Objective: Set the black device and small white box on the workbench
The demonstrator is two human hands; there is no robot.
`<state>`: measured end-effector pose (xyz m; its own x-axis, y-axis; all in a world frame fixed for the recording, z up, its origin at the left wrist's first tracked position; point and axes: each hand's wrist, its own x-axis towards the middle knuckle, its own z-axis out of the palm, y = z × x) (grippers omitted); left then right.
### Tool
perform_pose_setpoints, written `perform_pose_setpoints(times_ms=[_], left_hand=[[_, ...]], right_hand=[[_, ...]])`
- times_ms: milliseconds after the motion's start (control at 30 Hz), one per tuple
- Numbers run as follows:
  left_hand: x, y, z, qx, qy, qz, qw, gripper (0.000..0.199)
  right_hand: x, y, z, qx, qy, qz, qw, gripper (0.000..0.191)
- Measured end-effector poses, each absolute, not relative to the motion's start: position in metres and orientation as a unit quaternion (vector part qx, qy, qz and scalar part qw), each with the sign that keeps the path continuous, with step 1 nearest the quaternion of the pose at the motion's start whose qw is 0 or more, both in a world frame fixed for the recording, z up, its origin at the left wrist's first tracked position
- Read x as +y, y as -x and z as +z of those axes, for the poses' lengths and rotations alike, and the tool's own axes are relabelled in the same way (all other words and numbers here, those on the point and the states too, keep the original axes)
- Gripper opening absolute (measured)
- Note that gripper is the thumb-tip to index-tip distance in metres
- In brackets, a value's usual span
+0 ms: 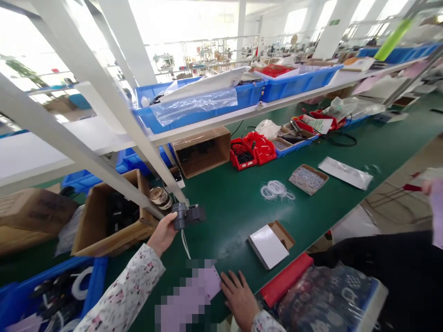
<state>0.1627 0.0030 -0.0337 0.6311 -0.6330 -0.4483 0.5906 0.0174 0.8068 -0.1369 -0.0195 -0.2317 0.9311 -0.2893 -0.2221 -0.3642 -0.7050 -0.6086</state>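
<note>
Handling step: dark device [180,216] gripped in left hand [163,235].
Right hand [240,295] spread beside pink paper [213,282]; next move likely calls for minding white cord [185,243].

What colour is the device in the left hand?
The device is mostly dark grey; the head view shows it best.

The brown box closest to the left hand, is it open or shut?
Open. Nothing covers the top of the brown box beside the left hand, and you can see dark things inside.
</note>
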Motion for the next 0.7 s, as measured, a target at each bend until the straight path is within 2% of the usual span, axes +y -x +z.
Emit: perform_pose_setpoints(times_ms=[333, 500, 700], left_hand=[[0.032, -0.181, -0.004, 0.054, -0.502, -0.407, 0.761, 0.013], [0.033, -0.182, 0.015, 0.083, -0.488, -0.382, 0.781, 0.010], [0.034, -0.180, 0.072, 0.090, -0.555, -0.293, 0.773, 0.014]], right_hand=[[-0.067, 0.126, -0.231, 0.308, 0.930, 0.038, 0.200, 0.056], [-0.069, 0.122, -0.233, 0.320, 0.928, 0.054, 0.185, 0.062], [-0.068, 0.123, -0.225, 0.328, 0.923, 0.060, 0.192, 0.066]])
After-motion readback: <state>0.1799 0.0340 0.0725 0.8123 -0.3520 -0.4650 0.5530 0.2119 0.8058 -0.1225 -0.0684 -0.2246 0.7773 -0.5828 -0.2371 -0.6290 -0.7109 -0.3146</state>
